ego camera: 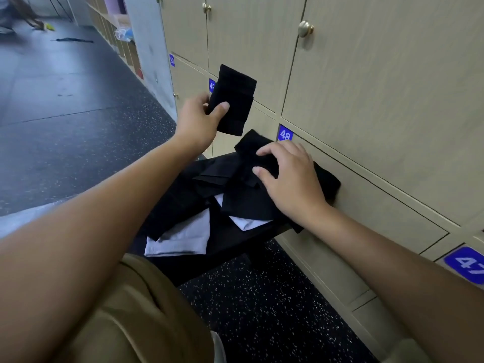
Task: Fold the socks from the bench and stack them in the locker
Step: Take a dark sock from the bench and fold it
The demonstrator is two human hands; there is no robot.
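My left hand [199,119] holds a folded black sock [234,100] up in the air in front of the lockers, thumb pinched on its lower left corner. My right hand [288,179] rests on the top of a loose pile of black socks [235,189] on the dark bench [235,244], fingers curled over a black sock [251,153] at the far end. Two white socks [180,239] lie under the black ones near the bench's front edge.
Beige locker doors [379,87] with round knobs and blue number tags 47 to 50 run along the right, all closed in view. Dark speckled floor [262,310] lies below the bench. Open shelves stand far back on the left.
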